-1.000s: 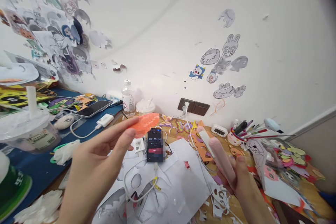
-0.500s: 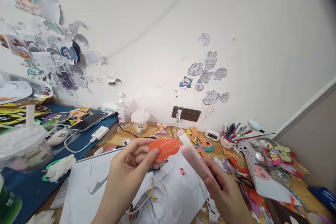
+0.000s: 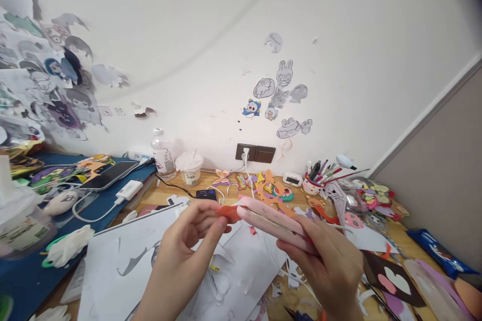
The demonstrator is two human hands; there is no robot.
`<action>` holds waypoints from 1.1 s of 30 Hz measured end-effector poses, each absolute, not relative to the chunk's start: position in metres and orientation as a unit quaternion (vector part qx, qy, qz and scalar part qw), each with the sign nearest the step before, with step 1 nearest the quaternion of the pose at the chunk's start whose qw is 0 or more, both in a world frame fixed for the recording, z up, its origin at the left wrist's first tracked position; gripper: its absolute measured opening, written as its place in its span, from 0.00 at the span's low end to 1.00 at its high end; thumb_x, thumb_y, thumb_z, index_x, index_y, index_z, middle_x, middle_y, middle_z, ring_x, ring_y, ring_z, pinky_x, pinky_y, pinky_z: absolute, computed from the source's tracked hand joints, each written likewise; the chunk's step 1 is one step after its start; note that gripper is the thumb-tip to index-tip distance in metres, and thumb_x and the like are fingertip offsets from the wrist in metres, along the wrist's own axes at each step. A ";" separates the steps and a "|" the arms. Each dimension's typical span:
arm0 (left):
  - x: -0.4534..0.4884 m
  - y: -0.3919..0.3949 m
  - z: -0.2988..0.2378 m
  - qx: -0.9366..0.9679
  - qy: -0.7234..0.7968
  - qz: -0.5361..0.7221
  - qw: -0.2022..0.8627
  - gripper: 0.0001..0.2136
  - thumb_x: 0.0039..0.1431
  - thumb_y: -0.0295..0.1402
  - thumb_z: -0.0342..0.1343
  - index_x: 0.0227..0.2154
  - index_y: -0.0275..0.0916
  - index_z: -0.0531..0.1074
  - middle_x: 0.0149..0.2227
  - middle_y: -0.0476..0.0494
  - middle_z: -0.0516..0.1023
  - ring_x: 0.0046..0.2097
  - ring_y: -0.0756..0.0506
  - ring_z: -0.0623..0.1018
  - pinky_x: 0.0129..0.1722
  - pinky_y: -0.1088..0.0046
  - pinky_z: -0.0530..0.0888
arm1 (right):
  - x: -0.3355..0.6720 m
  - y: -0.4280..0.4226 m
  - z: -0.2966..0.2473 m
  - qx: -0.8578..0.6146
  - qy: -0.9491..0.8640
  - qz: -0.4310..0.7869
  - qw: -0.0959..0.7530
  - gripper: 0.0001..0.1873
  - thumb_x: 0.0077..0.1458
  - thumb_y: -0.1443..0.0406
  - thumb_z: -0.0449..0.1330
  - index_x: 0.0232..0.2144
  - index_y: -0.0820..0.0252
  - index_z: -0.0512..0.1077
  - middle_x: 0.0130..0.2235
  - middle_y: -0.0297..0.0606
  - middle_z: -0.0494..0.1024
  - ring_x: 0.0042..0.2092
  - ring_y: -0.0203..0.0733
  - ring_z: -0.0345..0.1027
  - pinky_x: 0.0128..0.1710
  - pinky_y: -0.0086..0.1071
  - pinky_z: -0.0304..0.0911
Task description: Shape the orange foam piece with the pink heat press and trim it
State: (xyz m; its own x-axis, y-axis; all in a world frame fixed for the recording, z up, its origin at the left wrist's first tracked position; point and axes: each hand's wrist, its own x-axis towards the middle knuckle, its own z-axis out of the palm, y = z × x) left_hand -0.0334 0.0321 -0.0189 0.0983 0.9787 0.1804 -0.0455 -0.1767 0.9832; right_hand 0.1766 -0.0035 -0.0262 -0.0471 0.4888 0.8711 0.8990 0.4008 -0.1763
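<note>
My left hand (image 3: 194, 246) pinches an orange cut-out piece (image 3: 226, 212) between thumb and fingers, just left of the view's centre. The piece is turned nearly edge-on. My right hand (image 3: 326, 261) is wrapped round a pale pink hair straightener (image 3: 269, 223) with two long arms and a narrow gap between them. Its tip meets the right end of the orange piece; whether that edge sits between the arms I cannot tell. Below both hands lie white paper sheets (image 3: 248, 271) with cut shapes and scraps on them.
A bottle (image 3: 163, 158) and a lidded cup (image 3: 189, 168) stand by the wall. A phone (image 3: 109, 175) lies on the blue mat at left. A pen cup (image 3: 312, 183), a small white clock (image 3: 292, 179) and many colourful cut-outs (image 3: 271, 185) line the back and right.
The hair straightener has swung from steeply slanted to nearly level and come against the orange piece. That piece has tilted from face-on to edge-on. The camera view has turned right.
</note>
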 end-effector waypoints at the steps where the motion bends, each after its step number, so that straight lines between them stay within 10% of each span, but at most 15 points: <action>1: -0.034 0.033 -0.019 0.565 0.410 0.514 0.499 0.07 0.55 0.35 0.56 0.36 0.42 0.69 0.34 0.46 0.79 0.38 0.44 0.79 0.40 0.68 0.77 | 0.179 -0.004 -0.026 -0.490 -0.693 -0.238 0.473 0.15 0.50 0.55 0.62 0.36 0.59 0.72 0.28 0.39 0.79 0.30 0.42 0.71 0.32 0.32 0.61; 19: -0.044 0.023 -0.005 0.710 0.378 0.471 0.362 0.10 0.60 0.32 0.51 0.24 0.38 0.72 0.29 0.47 0.75 0.34 0.49 0.72 0.36 0.76 0.66 | 0.173 -0.005 -0.023 -0.606 -0.614 0.039 0.504 0.19 0.50 0.48 0.57 0.30 0.56 0.74 0.21 0.29 0.72 0.22 0.34 0.63 0.22 0.26 0.57; 25: -0.045 0.018 -0.003 0.706 0.383 0.459 0.380 0.13 0.61 0.34 0.49 0.23 0.39 0.71 0.28 0.48 0.73 0.35 0.48 0.72 0.36 0.77 0.66 | 0.208 -0.009 -0.015 -0.597 -0.435 0.160 0.655 0.28 0.51 0.40 0.47 0.31 0.58 0.68 0.19 0.30 0.60 0.19 0.33 0.50 0.15 0.27 0.46; 33: -0.028 0.011 -0.006 0.675 0.402 0.466 0.408 0.17 0.61 0.38 0.47 0.19 0.39 0.71 0.24 0.48 0.71 0.30 0.49 0.72 0.33 0.77 0.65 | 0.176 -0.009 -0.020 -0.564 -0.607 0.276 0.487 0.33 0.55 0.40 0.37 0.24 0.59 0.65 0.18 0.29 0.56 0.19 0.32 0.47 0.17 0.27 0.42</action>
